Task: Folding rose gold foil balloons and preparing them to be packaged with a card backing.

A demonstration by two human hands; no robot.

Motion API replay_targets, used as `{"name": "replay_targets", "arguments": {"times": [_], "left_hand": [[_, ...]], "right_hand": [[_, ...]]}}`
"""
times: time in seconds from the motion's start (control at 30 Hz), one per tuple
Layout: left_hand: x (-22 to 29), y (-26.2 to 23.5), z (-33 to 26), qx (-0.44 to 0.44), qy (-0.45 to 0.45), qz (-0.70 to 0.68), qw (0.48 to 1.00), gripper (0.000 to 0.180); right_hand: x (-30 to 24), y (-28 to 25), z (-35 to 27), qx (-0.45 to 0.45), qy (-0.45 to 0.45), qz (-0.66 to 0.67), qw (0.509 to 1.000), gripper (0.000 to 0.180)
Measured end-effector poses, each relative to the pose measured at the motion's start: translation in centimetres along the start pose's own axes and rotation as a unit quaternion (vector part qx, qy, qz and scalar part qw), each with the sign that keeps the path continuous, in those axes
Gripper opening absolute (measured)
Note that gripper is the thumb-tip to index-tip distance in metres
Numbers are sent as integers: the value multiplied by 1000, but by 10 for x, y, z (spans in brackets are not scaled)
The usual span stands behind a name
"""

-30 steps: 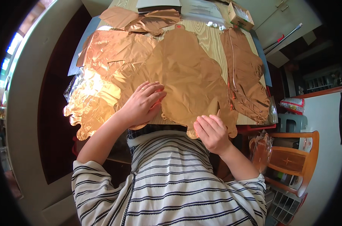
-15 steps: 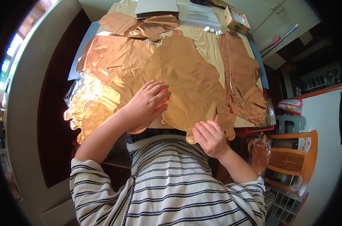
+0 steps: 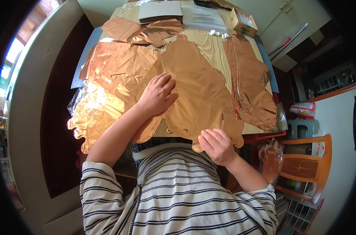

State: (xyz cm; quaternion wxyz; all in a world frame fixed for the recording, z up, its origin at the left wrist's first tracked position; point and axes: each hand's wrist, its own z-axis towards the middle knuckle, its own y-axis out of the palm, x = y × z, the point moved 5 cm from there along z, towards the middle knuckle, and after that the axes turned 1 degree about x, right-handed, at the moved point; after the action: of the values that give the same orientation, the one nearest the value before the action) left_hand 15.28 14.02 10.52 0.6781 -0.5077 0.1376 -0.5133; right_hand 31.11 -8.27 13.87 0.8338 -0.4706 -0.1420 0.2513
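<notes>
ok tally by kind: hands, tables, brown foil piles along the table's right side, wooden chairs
Hands: 2 (left hand, right hand)
Table: 1
Brown foil pile along the right side: 1
Wooden chair: 1
Total: 5

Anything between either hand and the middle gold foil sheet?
Nothing visible. The left hand is over the gold foil sheet at its left side; the right hand is at its lower edge. The folded brown foil lies clear of both.

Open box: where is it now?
In the head view, the box sits at the far right of the table, beyond the right-hand foil and right of the white pieces.
</notes>
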Motion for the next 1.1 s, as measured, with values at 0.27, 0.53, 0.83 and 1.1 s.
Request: {"name": "replay_targets", "arguments": {"times": [0.27, 0.53, 0.83, 1.1], "left_hand": [[-2, 2, -2, 7, 1, -8, 1000, 45], [8, -12, 9, 46, 36, -2, 998, 42], [44, 9, 17, -46, 99, -106, 988, 40], [41, 14, 16, -54, 109, -94, 988, 47]], "right_hand": [[1, 1, -2, 5, 8, 6, 1000, 20], [2, 2, -5, 7, 5, 5, 1000, 20], [3, 1, -9, -8, 6, 0, 1000, 22], [-3, -45, -37, 56, 128, 102, 985, 21]]}}
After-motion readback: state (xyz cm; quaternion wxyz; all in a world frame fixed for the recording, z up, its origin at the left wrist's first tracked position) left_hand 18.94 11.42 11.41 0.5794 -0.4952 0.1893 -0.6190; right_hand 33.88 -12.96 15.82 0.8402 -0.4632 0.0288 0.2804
